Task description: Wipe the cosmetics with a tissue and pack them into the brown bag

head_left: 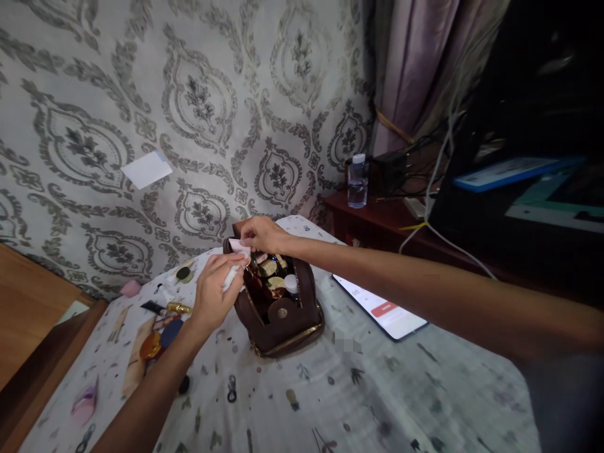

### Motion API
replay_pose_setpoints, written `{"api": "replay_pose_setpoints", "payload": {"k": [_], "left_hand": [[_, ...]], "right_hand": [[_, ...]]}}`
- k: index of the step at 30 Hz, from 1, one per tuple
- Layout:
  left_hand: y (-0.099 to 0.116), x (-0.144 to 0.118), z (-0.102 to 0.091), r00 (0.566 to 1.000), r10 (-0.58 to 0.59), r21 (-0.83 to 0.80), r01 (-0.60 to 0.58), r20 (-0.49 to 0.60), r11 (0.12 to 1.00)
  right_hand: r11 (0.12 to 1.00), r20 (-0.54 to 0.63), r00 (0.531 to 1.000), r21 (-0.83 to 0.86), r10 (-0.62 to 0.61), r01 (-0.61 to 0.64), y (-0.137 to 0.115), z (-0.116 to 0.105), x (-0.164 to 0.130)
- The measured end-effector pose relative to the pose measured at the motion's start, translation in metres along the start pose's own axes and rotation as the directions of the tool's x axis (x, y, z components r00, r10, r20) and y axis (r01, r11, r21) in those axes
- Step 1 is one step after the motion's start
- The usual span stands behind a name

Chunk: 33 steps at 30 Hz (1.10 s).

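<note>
A dark brown handbag (283,333) stands unzipped on the patterned bedsheet, with several gold-lidded containers (270,268) and a white round lid (291,284) showing inside. At the bag's far left rim, my left hand (218,290) has its fingers closed on a crumpled white tissue (231,277). My right hand (265,235) reaches across to the same rim, its fingertips pinched at a pale pinkish-white piece (240,246) that looks like part of the tissue. Whether the two pale parts are joined, I cannot make out.
A tablet (384,311) with a lit screen lies right of the bag. Left of it are scattered cosmetics: a gold tube (178,307), an orange round compact (151,346), a pink item (85,406). A clear bottle (357,182) stands on the red-brown table (372,220), near loose cables.
</note>
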State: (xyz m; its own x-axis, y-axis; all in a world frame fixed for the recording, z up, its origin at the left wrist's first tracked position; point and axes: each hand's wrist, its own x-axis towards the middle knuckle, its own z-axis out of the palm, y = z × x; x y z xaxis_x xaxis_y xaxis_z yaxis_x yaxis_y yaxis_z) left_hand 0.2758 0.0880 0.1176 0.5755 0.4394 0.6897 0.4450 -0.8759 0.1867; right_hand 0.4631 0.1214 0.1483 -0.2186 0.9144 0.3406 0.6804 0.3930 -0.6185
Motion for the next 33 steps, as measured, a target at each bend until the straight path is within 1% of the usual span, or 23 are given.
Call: {"api": "replay_pose_setpoints", "payload": {"k": [4, 6, 8, 10, 12, 13, 15, 16, 18, 20, 21, 22, 24, 26, 28, 30, 33], "left_hand": [[0.001, 0.001, -0.003, 0.999, 0.024, 0.033, -0.025, 0.037, 0.999], [0.001, 0.005, -0.006, 0.997, 0.024, 0.056, -0.028, 0.073, 0.998], [0.0, 0.014, -0.01, 0.991, 0.007, 0.094, -0.02, 0.135, 0.995], [-0.002, 0.027, -0.013, 0.975, -0.028, 0.135, -0.002, 0.219, 0.991], [-0.006, 0.041, -0.014, 0.948, -0.082, 0.154, 0.036, 0.307, 0.987], [-0.009, 0.048, -0.014, 0.927, -0.114, 0.154, 0.062, 0.357, 0.986], [-0.013, 0.058, -0.014, 0.874, -0.163, 0.162, 0.099, 0.458, 0.982], [-0.015, 0.062, -0.013, 0.847, -0.177, 0.178, 0.099, 0.502, 0.979], [-0.017, 0.067, -0.014, 0.807, -0.175, 0.224, 0.054, 0.564, 0.973], [-0.017, 0.067, -0.015, 0.79, -0.158, 0.264, -0.005, 0.592, 0.964], [-0.016, 0.066, -0.016, 0.789, -0.152, 0.28, -0.026, 0.595, 0.96], [-0.016, 0.064, -0.016, 0.794, -0.147, 0.293, -0.041, 0.59, 0.955], [-0.015, 0.058, -0.017, 0.819, -0.141, 0.315, -0.05, 0.557, 0.948], [-0.014, 0.052, -0.016, 0.845, -0.139, 0.323, -0.042, 0.517, 0.945], [-0.015, 0.047, -0.014, 0.862, -0.139, 0.319, -0.027, 0.487, 0.947], [-0.014, 0.044, -0.013, 0.872, -0.142, 0.31, -0.012, 0.468, 0.951], [-0.012, 0.043, -0.011, 0.876, -0.154, 0.305, 0.008, 0.457, 0.952]], "right_hand": [[0.998, -0.076, 0.995, -0.008, -0.061, 0.06, -0.012, -0.02, 0.006], [0.996, -0.143, 0.986, 0.008, -0.085, 0.087, -0.015, -0.034, 0.012], [0.995, -0.233, 0.968, 0.026, -0.09, 0.099, -0.016, -0.049, 0.017], [0.995, -0.327, 0.941, 0.016, -0.085, 0.095, -0.014, -0.062, 0.02], [0.996, -0.41, 0.908, -0.019, -0.083, 0.082, -0.012, -0.072, 0.02], [0.997, -0.441, 0.894, -0.042, -0.082, 0.071, -0.011, -0.075, 0.02], [0.995, -0.476, 0.876, -0.092, -0.079, 0.04, -0.008, -0.077, 0.019], [0.993, -0.482, 0.873, -0.119, -0.074, 0.019, -0.007, -0.075, 0.019], [0.986, -0.469, 0.882, -0.164, -0.05, -0.031, -0.004, -0.068, 0.021], [0.979, -0.429, 0.903, -0.192, -0.017, -0.072, 0.0, -0.057, 0.024], [0.976, -0.403, 0.915, -0.2, -0.001, -0.086, 0.002, -0.052, 0.026], [0.974, -0.375, 0.927, -0.206, 0.015, -0.098, 0.004, -0.047, 0.028], [0.97, -0.315, 0.948, -0.214, 0.039, -0.111, 0.006, -0.037, 0.031], [0.97, -0.25, 0.967, -0.219, 0.05, -0.107, 0.006, -0.027, 0.032], [0.97, -0.161, 0.984, -0.213, 0.08, -0.113, 0.006, -0.018, 0.032], [0.968, -0.071, 0.988, -0.202, 0.136, -0.147, 0.004, -0.009, 0.032], [0.962, 0.03, 0.977, -0.182, 0.211, -0.203, 0.003, -0.002, 0.034]]}}
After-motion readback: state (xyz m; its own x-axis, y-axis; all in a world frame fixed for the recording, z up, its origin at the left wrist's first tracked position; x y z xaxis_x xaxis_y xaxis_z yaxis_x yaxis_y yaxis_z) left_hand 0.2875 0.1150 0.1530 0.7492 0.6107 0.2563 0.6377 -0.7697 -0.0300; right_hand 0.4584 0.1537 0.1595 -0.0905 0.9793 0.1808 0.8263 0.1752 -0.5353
